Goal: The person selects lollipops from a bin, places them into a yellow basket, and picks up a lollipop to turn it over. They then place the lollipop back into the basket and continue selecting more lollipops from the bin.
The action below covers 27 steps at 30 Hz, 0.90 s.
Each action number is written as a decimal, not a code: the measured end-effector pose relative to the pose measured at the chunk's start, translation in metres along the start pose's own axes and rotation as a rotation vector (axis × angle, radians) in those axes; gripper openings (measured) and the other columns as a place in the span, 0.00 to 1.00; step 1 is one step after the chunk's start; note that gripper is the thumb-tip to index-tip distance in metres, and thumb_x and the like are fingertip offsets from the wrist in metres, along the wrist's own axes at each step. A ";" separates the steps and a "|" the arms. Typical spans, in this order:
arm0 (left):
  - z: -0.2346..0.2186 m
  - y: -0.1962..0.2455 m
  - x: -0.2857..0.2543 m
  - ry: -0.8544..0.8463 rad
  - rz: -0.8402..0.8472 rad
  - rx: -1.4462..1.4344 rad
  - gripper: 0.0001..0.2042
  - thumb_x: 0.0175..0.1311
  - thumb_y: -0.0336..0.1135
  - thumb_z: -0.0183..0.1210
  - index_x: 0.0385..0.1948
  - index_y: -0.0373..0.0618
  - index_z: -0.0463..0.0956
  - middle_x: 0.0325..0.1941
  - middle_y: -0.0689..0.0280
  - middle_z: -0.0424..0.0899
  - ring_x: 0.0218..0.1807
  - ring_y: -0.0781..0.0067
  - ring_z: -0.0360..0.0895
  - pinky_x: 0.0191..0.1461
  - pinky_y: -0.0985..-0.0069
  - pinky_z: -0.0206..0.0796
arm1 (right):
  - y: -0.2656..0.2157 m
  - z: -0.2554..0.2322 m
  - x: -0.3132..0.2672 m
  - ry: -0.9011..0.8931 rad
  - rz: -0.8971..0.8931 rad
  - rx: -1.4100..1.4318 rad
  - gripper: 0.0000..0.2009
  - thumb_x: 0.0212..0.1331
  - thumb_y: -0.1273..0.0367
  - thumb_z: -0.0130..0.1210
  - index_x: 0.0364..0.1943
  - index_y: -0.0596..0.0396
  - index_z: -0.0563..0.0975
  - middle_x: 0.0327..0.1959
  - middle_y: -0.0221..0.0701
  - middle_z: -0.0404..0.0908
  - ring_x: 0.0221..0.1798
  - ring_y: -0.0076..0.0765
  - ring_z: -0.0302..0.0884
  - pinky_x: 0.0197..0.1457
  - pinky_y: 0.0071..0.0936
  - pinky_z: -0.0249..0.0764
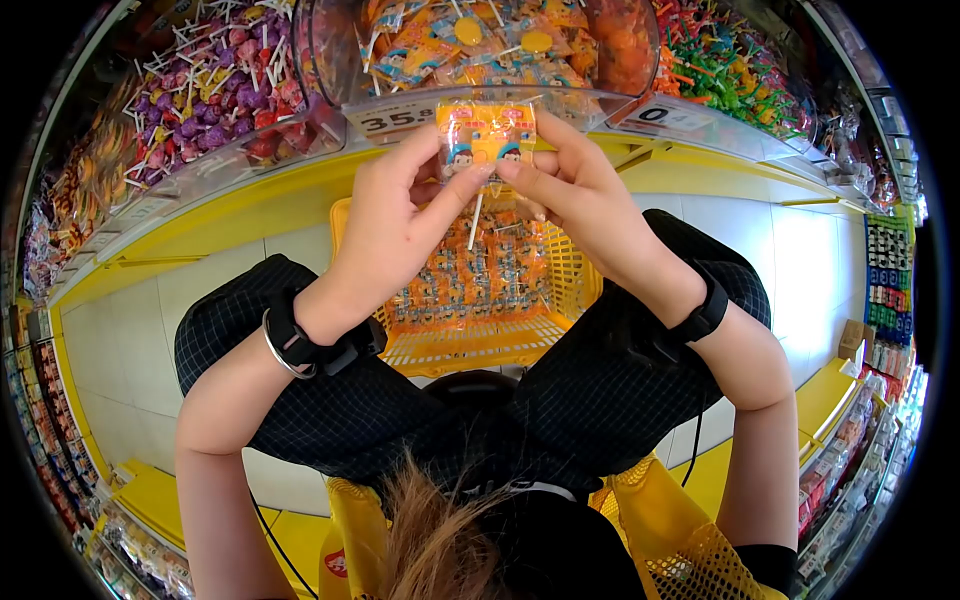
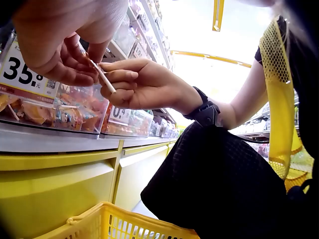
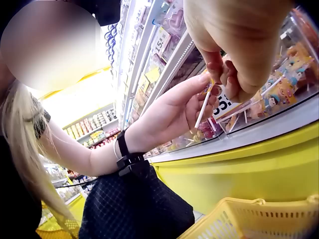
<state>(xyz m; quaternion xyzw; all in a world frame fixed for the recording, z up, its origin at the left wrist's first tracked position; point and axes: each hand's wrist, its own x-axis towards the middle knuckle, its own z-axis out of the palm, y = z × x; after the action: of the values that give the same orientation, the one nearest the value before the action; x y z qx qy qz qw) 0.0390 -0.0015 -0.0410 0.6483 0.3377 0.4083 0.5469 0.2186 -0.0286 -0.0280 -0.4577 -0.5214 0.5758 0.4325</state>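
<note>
A lollipop in an orange printed wrapper (image 1: pixel 487 135) is held up between both hands, its white stick (image 1: pixel 475 222) pointing down. My left hand (image 1: pixel 395 210) pinches the wrapper's left side, thumb near the lower edge. The right hand (image 1: pixel 595 200) grips the opposite side, and the two thumb tips come close together. In the left wrist view the stick (image 2: pixel 103 77) juts out between the fingers, while the wrapper is mostly hidden. Below the hands stands a yellow basket (image 1: pixel 450 355) with many similar orange-wrapped lollipops (image 1: pixel 480 270) laid in rows.
Ahead, a clear bin (image 1: pixel 480 40) of orange-wrapped lollipops bears a price tag (image 1: pixel 395 118). Purple lollipops (image 1: pixel 215 100) fill the bin on its left, green-stemmed sweets (image 1: pixel 720 85) the one on its right. Yellow shelf fronts (image 3: pixel 239 174) run beneath. The person's knees flank the basket.
</note>
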 end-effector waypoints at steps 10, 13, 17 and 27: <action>0.001 -0.007 0.001 -0.040 -0.046 -0.057 0.12 0.65 0.26 0.55 0.48 0.37 0.68 0.35 0.68 0.77 0.37 0.84 0.76 0.39 0.82 0.75 | -0.010 0.003 -0.008 0.080 -0.284 -0.564 0.18 0.57 0.78 0.53 0.52 0.61 0.66 0.10 0.22 0.64 0.14 0.14 0.55 0.20 0.17 0.52; 0.004 -0.008 -0.001 -0.057 -0.085 -0.049 0.11 0.65 0.26 0.55 0.46 0.37 0.69 0.33 0.70 0.76 0.36 0.86 0.75 0.38 0.83 0.74 | -0.008 -0.002 -0.005 0.041 -0.141 -0.377 0.19 0.53 0.79 0.51 0.51 0.64 0.64 0.10 0.26 0.67 0.14 0.18 0.61 0.20 0.23 0.57; 0.004 -0.015 -0.001 -0.065 -0.058 -0.014 0.10 0.65 0.27 0.56 0.46 0.37 0.70 0.30 0.70 0.76 0.34 0.86 0.74 0.38 0.84 0.72 | -0.011 -0.002 -0.005 0.086 0.120 0.057 0.24 0.52 0.81 0.49 0.55 0.66 0.60 0.15 0.25 0.68 0.18 0.18 0.63 0.22 0.22 0.58; 0.004 -0.011 -0.004 -0.125 -0.162 0.034 0.14 0.67 0.25 0.53 0.52 0.39 0.66 0.43 0.65 0.81 0.43 0.82 0.77 0.48 0.82 0.70 | 0.009 -0.011 -0.002 0.034 0.307 0.462 0.26 0.48 0.81 0.47 0.56 0.66 0.58 0.19 0.25 0.65 0.20 0.19 0.58 0.24 0.20 0.53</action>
<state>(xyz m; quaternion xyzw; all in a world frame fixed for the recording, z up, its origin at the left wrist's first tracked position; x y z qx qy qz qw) 0.0411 -0.0046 -0.0523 0.6521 0.3610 0.3158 0.5871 0.2290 -0.0288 -0.0376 -0.4303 -0.2934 0.7304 0.4419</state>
